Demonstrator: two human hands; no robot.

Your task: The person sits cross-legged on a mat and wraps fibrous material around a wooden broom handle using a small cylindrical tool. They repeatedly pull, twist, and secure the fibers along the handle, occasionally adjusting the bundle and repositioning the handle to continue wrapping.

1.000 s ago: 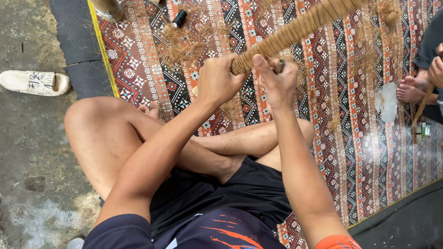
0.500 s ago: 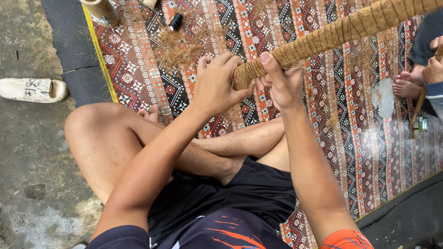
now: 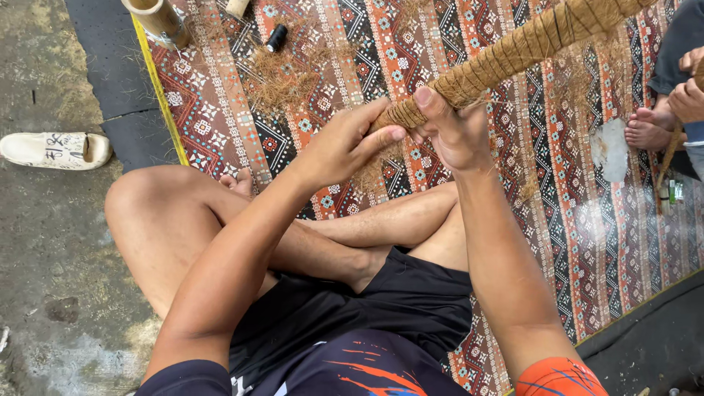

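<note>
We grip the fibre-wrapped pole (image 3: pixel 506 55) at its near end, left hand (image 3: pixel 345 147) and right hand (image 3: pixel 455 132) both closed on it; its long axis climbs up-right beyond them

Bare hands (image 3: pixel 345 147) and forearms, bare crossed legs, black shorts, dark shirt with orange streaks, orange sleeve cuff.
</note>
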